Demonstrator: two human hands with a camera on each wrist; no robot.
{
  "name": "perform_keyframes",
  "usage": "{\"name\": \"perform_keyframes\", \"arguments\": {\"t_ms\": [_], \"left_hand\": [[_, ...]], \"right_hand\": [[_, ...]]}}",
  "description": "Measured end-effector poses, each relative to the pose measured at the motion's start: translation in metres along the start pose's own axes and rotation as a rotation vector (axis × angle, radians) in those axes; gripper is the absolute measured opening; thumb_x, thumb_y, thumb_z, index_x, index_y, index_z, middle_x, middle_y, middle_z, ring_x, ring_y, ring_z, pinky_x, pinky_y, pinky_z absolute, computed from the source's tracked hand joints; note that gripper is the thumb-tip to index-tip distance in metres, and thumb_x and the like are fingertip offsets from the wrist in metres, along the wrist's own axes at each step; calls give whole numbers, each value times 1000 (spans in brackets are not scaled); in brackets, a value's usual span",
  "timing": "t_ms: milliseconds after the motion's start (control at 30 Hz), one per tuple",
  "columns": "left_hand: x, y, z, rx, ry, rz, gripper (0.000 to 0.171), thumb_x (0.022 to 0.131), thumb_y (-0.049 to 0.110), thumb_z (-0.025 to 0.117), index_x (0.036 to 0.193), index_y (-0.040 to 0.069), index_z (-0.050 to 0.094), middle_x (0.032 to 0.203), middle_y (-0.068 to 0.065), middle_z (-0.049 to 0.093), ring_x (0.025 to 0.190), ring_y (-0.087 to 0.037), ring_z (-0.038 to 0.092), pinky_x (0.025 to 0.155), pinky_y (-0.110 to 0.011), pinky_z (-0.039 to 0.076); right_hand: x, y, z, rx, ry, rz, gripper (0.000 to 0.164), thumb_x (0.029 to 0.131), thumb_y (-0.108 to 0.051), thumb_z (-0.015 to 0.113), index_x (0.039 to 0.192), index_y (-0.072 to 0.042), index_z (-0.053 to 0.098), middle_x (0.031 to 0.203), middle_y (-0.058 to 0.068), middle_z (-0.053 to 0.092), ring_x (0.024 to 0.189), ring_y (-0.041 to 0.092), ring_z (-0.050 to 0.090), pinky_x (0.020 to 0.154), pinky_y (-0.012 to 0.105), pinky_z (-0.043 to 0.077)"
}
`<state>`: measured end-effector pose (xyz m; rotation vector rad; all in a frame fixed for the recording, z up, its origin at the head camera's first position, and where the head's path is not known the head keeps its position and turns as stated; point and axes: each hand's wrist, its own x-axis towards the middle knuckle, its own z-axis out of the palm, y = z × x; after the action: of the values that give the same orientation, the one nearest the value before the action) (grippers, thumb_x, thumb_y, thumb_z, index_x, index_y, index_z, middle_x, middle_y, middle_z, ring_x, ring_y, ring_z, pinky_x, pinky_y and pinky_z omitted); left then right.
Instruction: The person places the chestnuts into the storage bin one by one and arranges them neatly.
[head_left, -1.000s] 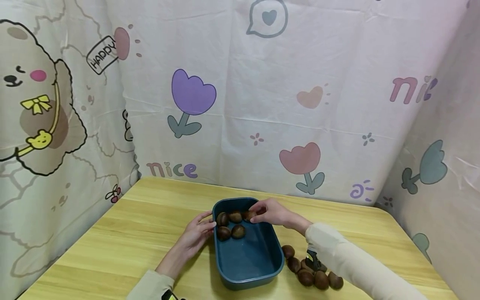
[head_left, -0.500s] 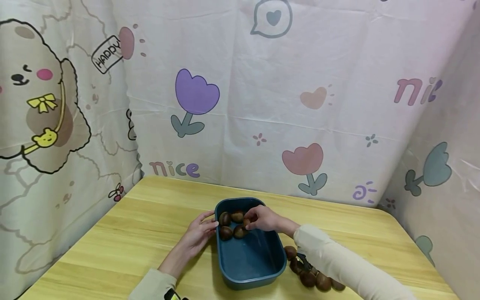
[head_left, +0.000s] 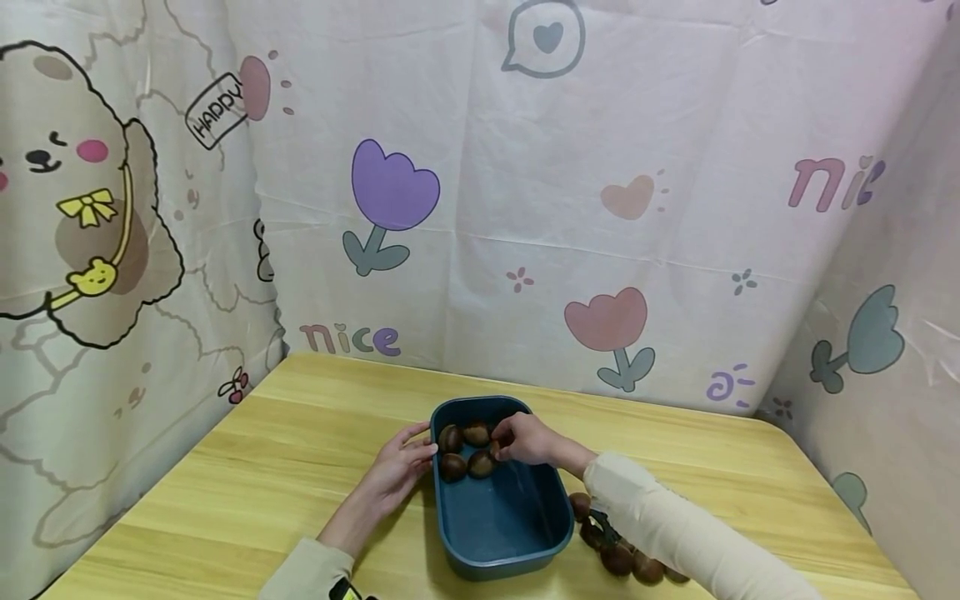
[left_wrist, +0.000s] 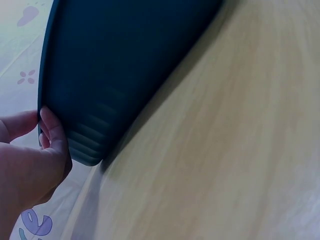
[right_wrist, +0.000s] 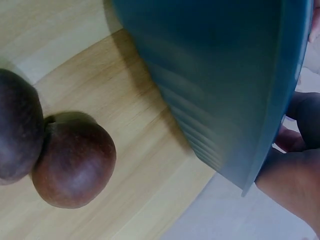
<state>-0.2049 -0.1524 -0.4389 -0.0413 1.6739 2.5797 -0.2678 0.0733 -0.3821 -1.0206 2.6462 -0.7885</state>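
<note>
My left hand (head_left: 399, 468) holds the left side of a dark blue rectangular box (head_left: 495, 517), its thumb and fingers at the rim, as the left wrist view shows. Over the box's far right part, my right hand (head_left: 528, 439) reaches in and pinches a chestnut (head_left: 495, 448), which its fingers mostly cover. Several brown chestnuts (head_left: 453, 467) lie inside at the far left, close to those fingertips. From the right wrist, the box's outer wall (right_wrist: 210, 90) hides the held chestnut.
Several loose chestnuts (head_left: 617, 558) lie on the wooden table (head_left: 315, 433) right of the box, partly under my right sleeve (head_left: 675, 521). Two show large in the right wrist view, one a round chestnut (right_wrist: 75, 162). A printed curtain (head_left: 480, 208) surrounds the table's back and sides.
My right hand has moved slightly nearer within the box, bringing the pinched chestnut from the far right corner beside the nearer row. My left hand stays at the rim.
</note>
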Motion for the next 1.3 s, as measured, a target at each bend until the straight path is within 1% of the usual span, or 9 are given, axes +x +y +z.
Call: {"name": "perform_keyframes", "arguments": {"t_ms": [200,433,600,733,933,1033,1200,1300], "left_hand": [[0,-1,1,1,-10,6,50,93,-6,52,138,-9,31,97,-6,56,77,-8,56,72,-22,46],[-1,0,1,-4,-10,-1,50,93,-6,52,139,-9,31,97,-6,56,77,-8,56,72,-22,46],[-1,1,1,-5,-12,-5,51,94,-6,51,140,-9,29,97,-5,56,77,-8,56,73,-21,47],[-2,1,0,-5,-9,-4,51,94,-6,51,140,-9,29,97,-6,56,77,-8,56,73,-21,47],[-1,1,0,0,4,-4,50,94,-6,51,140,-9,31,97,-6,56,77,-8,56,72,-21,47],[-1,1,1,0,5,-5,50,94,-6,51,140,-9,31,98,-7,56,77,-8,56,72,-21,47],[-1,1,1,2,6,-4,50,94,-6,51,139,-9,31,98,-7,57,77,-9,56,72,-22,47],[-1,1,1,8,3,-2,50,95,-5,51,140,-9,31,97,-6,56,78,-9,56,73,-22,47]], "right_hand": [[-3,2,0,0,28,-4,24,82,3,72,105,8,69,96,15,68,83,21,62,77,38,52],[-4,5,1,26,67,-30,22,84,2,70,106,7,68,99,14,67,87,23,62,78,40,53],[-5,6,-2,45,77,-54,25,83,2,72,107,8,68,99,16,68,89,27,64,76,37,54],[-9,6,-7,61,80,-69,28,82,0,73,108,8,67,100,16,68,90,29,64,75,34,54],[-20,9,-19,149,147,-66,27,85,0,70,110,8,66,103,20,67,92,28,65,75,33,54],[-28,12,-24,204,183,-38,27,86,-1,69,112,7,66,106,22,65,96,31,63,78,35,54],[-40,22,-27,272,229,-22,31,86,-3,69,114,9,64,108,23,64,98,33,62,80,38,53],[-48,30,-27,300,250,-4,32,86,-4,70,114,10,63,106,20,66,97,31,62,80,38,53]]}}
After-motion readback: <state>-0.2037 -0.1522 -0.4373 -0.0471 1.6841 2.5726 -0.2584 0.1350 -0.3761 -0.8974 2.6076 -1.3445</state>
